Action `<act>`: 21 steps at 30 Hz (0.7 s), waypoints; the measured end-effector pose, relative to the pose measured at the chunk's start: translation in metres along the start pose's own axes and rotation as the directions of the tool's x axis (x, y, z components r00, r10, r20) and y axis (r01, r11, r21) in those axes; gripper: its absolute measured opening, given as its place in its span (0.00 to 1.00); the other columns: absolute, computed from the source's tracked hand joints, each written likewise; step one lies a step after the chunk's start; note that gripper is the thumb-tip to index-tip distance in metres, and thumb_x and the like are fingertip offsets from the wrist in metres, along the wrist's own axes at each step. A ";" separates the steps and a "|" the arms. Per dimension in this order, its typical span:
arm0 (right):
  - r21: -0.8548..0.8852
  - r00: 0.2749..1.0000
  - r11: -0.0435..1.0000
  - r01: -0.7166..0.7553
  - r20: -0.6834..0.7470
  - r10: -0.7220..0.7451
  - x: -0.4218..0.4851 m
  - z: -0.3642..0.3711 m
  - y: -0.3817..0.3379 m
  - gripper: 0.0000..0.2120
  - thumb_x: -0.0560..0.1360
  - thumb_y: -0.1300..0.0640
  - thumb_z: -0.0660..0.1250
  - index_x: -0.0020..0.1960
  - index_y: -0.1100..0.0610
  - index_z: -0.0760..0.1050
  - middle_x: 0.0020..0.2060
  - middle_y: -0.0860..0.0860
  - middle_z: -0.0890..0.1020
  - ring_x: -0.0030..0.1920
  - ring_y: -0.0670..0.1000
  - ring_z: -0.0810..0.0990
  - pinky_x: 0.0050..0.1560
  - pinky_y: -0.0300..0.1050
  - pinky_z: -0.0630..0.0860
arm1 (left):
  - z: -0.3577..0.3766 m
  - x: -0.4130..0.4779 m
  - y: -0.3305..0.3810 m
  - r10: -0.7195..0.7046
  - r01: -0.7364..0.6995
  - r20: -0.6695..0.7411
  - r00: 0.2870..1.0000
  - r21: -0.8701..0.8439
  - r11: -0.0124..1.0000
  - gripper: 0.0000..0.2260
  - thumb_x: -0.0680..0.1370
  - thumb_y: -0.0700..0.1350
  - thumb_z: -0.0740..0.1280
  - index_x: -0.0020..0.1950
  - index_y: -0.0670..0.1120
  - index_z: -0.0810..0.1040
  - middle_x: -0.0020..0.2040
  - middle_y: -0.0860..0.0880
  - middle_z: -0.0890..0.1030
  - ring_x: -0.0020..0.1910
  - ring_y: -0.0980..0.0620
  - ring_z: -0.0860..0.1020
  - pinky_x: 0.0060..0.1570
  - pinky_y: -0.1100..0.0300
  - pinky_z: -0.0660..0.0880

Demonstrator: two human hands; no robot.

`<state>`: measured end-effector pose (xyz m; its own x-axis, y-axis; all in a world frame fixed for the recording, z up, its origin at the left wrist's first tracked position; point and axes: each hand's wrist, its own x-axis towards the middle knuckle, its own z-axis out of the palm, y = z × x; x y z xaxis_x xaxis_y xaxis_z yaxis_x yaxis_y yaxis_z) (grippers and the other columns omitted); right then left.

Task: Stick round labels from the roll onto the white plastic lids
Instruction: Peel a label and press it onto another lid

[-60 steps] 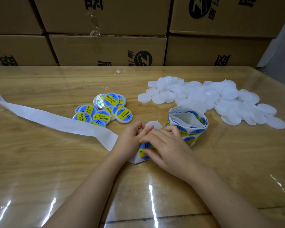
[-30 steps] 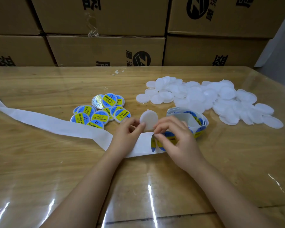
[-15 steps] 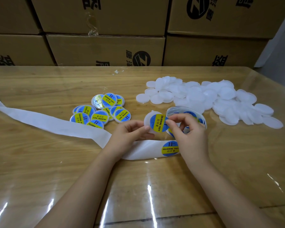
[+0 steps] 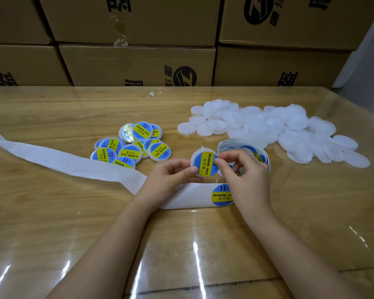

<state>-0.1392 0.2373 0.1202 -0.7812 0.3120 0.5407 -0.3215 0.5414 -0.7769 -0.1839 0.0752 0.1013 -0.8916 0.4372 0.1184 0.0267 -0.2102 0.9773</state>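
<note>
My left hand point(image 4: 171, 175) holds a white plastic lid point(image 4: 204, 161) by its lower left edge, tilted up above the table. A round blue and yellow label covers its face. My right hand point(image 4: 244, 175) pinches the lid's right edge with thumb and forefinger. Behind that hand stands the label roll point(image 4: 246, 147). Its backing strip point(image 4: 73, 162) runs under both hands, with one label point(image 4: 221, 195) on it. Bare white lids point(image 4: 268, 128) are heaped at the right. Several labelled lids point(image 4: 134, 145) lie at the left centre.
The wooden table point(image 4: 52, 223) lies under a clear glossy sheet. Stacked cardboard boxes point(image 4: 138, 63) wall off its far edge. The used backing strip trails off to the left edge of view. A small scrap point(image 4: 153, 94) lies near the boxes.
My left hand lifted a bare lid from the table. My right hand peeled a label off the strip and laid it on the lid. Both hands now hold the labelled lid.
</note>
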 end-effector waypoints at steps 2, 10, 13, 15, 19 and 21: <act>-0.002 1.000 1.000 -0.007 0.004 0.007 0.000 0.000 0.001 0.06 0.71 0.59 0.73 0.40 0.50 0.78 0.33 0.42 0.79 0.32 0.50 0.75 0.49 0.64 0.72 | 0.000 0.000 0.000 -0.002 0.002 -0.001 1.000 0.005 1.000 0.07 0.71 0.44 0.68 0.47 0.44 0.82 0.44 0.47 0.85 0.45 0.49 0.84 0.44 0.67 0.76; -0.029 1.000 1.000 0.007 0.007 -0.007 0.000 0.000 0.002 0.07 0.71 0.59 0.73 0.40 0.49 0.78 0.33 0.40 0.79 0.32 0.50 0.75 0.47 0.64 0.73 | 0.001 0.000 0.000 0.003 -0.003 0.009 1.000 0.008 1.000 0.07 0.71 0.44 0.68 0.47 0.44 0.81 0.43 0.48 0.85 0.44 0.50 0.84 0.44 0.68 0.76; -0.037 1.000 0.999 0.004 0.009 -0.004 0.000 0.001 0.002 0.05 0.71 0.59 0.73 0.40 0.50 0.78 0.33 0.40 0.79 0.32 0.48 0.74 0.48 0.64 0.73 | 0.001 0.000 0.000 0.003 -0.003 0.008 1.000 0.006 1.000 0.07 0.71 0.43 0.68 0.47 0.43 0.81 0.42 0.49 0.85 0.43 0.52 0.84 0.44 0.69 0.76; -0.039 1.000 0.999 -0.002 0.008 0.003 0.000 0.001 0.002 0.05 0.71 0.59 0.73 0.40 0.50 0.79 0.33 0.40 0.79 0.33 0.48 0.73 0.49 0.64 0.72 | 0.002 0.000 0.000 0.001 -0.001 0.003 1.000 0.003 1.000 0.07 0.71 0.43 0.68 0.47 0.43 0.81 0.42 0.49 0.85 0.43 0.52 0.84 0.43 0.69 0.76; -0.046 1.000 0.999 -0.005 0.011 0.006 -0.001 0.001 0.002 0.05 0.71 0.59 0.72 0.40 0.49 0.78 0.33 0.40 0.79 0.32 0.48 0.73 0.50 0.64 0.73 | 0.002 -0.001 0.000 -0.003 0.003 0.003 1.000 -0.007 1.000 0.07 0.71 0.43 0.68 0.46 0.43 0.81 0.42 0.48 0.85 0.44 0.51 0.84 0.43 0.68 0.76; -0.052 1.000 0.999 -0.005 0.013 0.005 -0.001 0.001 0.001 0.06 0.71 0.58 0.72 0.40 0.49 0.78 0.34 0.40 0.79 0.32 0.48 0.74 0.50 0.64 0.73 | 0.002 -0.001 0.000 -0.001 0.001 0.003 1.000 -0.007 1.000 0.06 0.71 0.43 0.68 0.46 0.44 0.81 0.43 0.47 0.85 0.44 0.51 0.84 0.44 0.68 0.76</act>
<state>-0.1392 0.2374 0.1184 -0.7897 0.3047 0.5324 -0.2897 0.5798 -0.7615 -0.1824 0.0766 0.1013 -0.8901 0.4402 0.1181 0.0226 -0.2163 0.9761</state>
